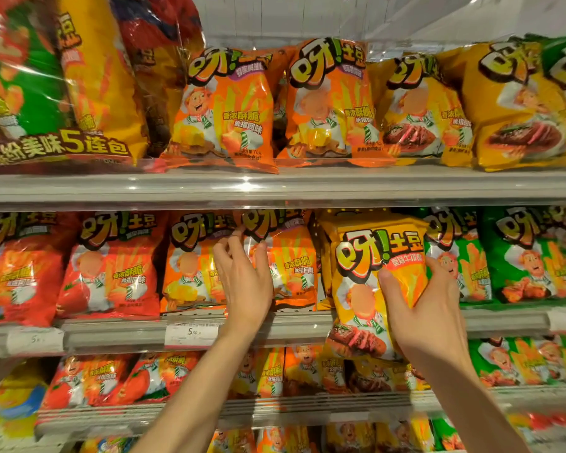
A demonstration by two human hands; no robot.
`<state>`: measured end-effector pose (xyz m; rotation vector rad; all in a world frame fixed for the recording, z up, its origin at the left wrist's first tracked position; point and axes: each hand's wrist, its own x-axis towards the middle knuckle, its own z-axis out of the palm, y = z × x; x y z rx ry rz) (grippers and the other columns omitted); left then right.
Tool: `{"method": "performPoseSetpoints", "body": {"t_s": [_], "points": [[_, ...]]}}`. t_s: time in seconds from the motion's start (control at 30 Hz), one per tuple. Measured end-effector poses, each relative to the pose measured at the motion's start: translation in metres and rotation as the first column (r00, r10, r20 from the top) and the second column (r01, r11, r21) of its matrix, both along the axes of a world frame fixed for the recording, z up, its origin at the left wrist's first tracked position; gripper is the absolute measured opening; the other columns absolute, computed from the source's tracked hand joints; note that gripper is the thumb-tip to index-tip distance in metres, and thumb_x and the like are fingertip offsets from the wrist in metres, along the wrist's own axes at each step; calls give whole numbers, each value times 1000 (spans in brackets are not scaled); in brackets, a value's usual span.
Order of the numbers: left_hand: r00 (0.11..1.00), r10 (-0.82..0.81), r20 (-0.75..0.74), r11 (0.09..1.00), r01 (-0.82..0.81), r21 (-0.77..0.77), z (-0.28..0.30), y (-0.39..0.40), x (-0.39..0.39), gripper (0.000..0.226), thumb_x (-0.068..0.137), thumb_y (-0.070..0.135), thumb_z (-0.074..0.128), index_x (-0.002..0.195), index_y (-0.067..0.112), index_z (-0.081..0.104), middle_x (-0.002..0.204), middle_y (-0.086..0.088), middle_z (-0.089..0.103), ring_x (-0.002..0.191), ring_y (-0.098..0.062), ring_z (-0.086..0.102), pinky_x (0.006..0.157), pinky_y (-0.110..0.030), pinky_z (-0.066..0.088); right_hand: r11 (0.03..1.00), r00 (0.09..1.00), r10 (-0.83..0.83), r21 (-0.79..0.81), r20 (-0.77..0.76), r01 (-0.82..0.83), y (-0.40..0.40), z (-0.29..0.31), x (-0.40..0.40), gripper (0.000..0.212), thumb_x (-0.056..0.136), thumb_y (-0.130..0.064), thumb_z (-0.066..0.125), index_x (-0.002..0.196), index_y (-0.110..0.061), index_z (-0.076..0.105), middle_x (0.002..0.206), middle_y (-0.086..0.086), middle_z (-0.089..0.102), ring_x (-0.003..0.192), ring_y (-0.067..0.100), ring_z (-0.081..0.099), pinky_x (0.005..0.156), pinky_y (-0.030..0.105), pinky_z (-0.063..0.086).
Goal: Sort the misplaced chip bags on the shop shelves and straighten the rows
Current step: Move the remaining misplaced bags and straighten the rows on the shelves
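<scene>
The right hand (428, 308) grips the yellow bag (370, 286) by its side, and the bag looks light, puffy and slippery. The left hand (242, 279) rests with loosely spread fingers on an orange bag (285, 266), probably touching rather than pinching.

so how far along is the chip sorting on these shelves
Top shelf rows look sorted by colour. In hand: the right hand grips a yellow steak-flavour bag pulled forward from the middle shelf, while the left hand touches an orange bag. Left: place the yellow bag, straighten rows.
</scene>
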<state>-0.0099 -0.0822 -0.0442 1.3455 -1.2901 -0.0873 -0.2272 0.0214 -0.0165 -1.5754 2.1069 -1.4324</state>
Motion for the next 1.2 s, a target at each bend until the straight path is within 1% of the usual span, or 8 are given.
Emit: {"method": "performPoseSetpoints", "body": {"t_s": [0.07,0.3,0.47,0.6,0.7,0.9,1.03,1.2], "points": [[996,49,79,999,-50,7,-4,-4,-4,41,103,32,52,134,6,48,130,-20,43,122,-35,44,101,-47,42,1000,1000,-2,3,0,2,0,0,-2,84,90,-68,47,154,-22,20,156,9,28,137,35,39,104,49,38],[935,106,339,989,-135,65,-11,-1,2,46,104,40,47,135,6,48,133,-24,45,122,-40,44,99,-52,43,1000,1000,-14,9,10,14,1,-1,-3,83,91,-67,47,154,-22,18,162,6,21,140,35,36,106,50,37],[786,172,593,985,-137,-103,8,3,-4,46,101,43,48,131,9,56,131,-24,54,124,-42,48,103,-53,39,1000,1000,-13,11,25,12,-1,0,-4,83,90,-68,46,155,-22,19,160,7,23,139,35,37,106,48,37],[681,68,729,989,-144,43,19,-7,-16,56,103,54,32,142,18,51,146,-19,52,138,-38,42,115,-52,29,1000,999,-6,19,36,6,-2,0,-5,83,90,-67,46,155,-24,18,159,7,24,140,34,37,107,47,36],[629,9,777,982,-152,111,13,-13,-18,67,100,63,22,150,23,42,154,-18,43,146,-39,33,120,-54,21,1000,999,2,19,45,-3,-1,-1,-7,83,90,-66,47,155,-24,18,160,6,23,141,34,36,106,46,37],[565,2,825,984,-149,100,7,-15,-17,82,94,74,14,158,25,28,160,-19,34,148,-42,27,120,-60,16,1000,999,10,29,49,-12,-2,-1,-9,83,90,-67,46,155,-25,17,160,4,23,140,34,36,106,47,38],[527,2,850,972,-200,122,8,-16,-17,86,90,80,5,161,30,10,167,-16,12,153,-46,2,118,-67,2,999,998,21,23,52,-22,-3,0,-9,81,90,-66,47,154,-25,20,159,4,24,140,32,38,104,46,39],[511,-24,859,957,-237,167,9,-19,-19,88,87,82,-2,160,34,-2,169,-14,2,152,-48,-5,117,-68,1,999,998,33,21,51,-34,-4,1,-9,81,90,-66,47,154,-24,20,159,4,24,140,32,37,105,47,38]]}}
